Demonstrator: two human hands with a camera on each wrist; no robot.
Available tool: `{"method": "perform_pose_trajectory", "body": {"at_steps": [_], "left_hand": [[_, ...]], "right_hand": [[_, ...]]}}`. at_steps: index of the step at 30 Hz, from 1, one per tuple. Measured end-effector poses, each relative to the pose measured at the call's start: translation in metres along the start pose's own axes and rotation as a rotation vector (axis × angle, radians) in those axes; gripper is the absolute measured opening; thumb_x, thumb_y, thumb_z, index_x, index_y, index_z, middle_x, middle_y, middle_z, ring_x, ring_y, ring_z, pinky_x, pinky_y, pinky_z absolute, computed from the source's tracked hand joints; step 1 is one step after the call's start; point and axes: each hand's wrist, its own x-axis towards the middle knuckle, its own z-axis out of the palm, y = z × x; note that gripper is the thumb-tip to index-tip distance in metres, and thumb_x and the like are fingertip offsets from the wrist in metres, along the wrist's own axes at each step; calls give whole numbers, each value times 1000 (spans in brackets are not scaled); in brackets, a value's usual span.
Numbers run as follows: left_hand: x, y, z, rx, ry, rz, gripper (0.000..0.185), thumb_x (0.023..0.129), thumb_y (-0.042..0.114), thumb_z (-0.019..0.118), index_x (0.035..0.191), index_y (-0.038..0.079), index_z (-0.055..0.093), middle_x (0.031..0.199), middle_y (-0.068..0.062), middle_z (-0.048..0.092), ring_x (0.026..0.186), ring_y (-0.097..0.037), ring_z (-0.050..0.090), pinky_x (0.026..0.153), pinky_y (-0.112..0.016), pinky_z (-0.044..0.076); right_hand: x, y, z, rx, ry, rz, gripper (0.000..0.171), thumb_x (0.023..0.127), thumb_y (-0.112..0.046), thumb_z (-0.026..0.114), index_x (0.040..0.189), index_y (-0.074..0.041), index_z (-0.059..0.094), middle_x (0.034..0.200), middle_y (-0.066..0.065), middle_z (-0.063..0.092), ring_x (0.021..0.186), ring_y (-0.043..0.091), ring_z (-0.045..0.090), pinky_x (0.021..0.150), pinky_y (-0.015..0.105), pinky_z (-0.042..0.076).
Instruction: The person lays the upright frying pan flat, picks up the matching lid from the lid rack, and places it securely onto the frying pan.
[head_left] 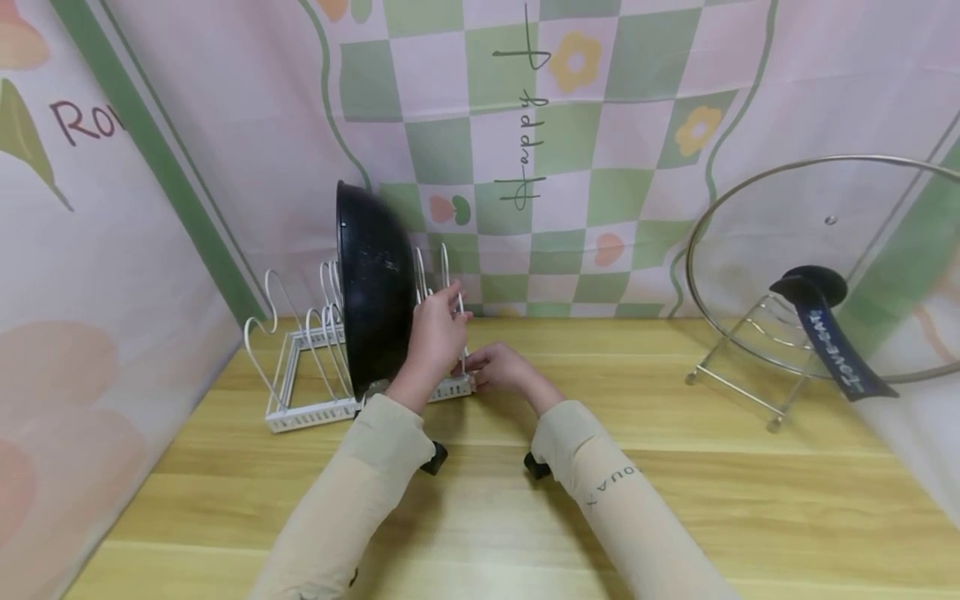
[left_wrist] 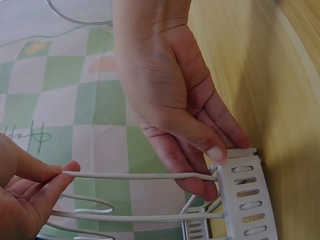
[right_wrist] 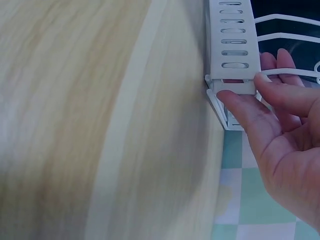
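Observation:
A white wire rack (head_left: 307, 408) stands on the wooden table (head_left: 675, 467) at the left, with a black pan (head_left: 371, 292) upright on edge between its dividers. My left hand (head_left: 453, 300) pinches the top of the rack's end wire divider (left_wrist: 140, 175) between thumb and fingers (left_wrist: 62, 172). My right hand (head_left: 480, 371) holds the rack's slotted end corner (left_wrist: 245, 195). Its thumb (left_wrist: 212, 150) lies on the frame where that wire meets it. In the right wrist view the right hand (right_wrist: 255, 85) grips the frame's end (right_wrist: 232, 45), with the dark pan (right_wrist: 285, 7) behind.
A large glass lid (head_left: 825, 250) with a black handle leans on a metal stand (head_left: 750, 383) at the right. Patterned cloth walls close off the back and both sides. Bare wood lies between the rack and the lid stand.

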Motion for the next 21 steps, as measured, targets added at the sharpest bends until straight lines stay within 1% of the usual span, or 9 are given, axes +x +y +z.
{"method": "perform_pose_trajectory", "body": {"at_steps": [4, 10, 18, 21], "left_hand": [[0, 0, 1, -1, 2, -7, 51, 98, -15, 53, 148, -7, 46, 138, -23, 60, 108, -34, 70, 73, -31, 59], [2, 1, 4, 22, 4, -8, 51, 99, -14, 53, 149, -5, 46, 138, -21, 61, 107, -30, 71, 69, -28, 57], [5, 2, 9, 61, 15, 14, 50, 98, -13, 55, 147, -5, 47, 136, -22, 62, 106, -29, 71, 76, -31, 59], [5, 3, 10, 70, 24, 10, 50, 98, -13, 54, 147, -5, 48, 136, -22, 62, 105, -30, 72, 78, -33, 59]], "right_hand": [[0, 0, 0, 4, 4, 2, 36, 88, 19, 54, 120, 11, 69, 131, 23, 65, 102, 25, 68, 84, 35, 59], [-1, 0, -2, -3, 13, -3, 39, 87, 19, 53, 122, 11, 67, 132, 25, 63, 108, 31, 67, 86, 37, 59], [0, 4, -6, -31, 12, -8, 41, 84, 20, 53, 122, 13, 66, 132, 27, 62, 109, 34, 68, 86, 38, 59], [0, 4, -7, -33, 11, -2, 41, 86, 20, 53, 124, 13, 64, 133, 27, 61, 111, 36, 67, 88, 38, 59]]}}
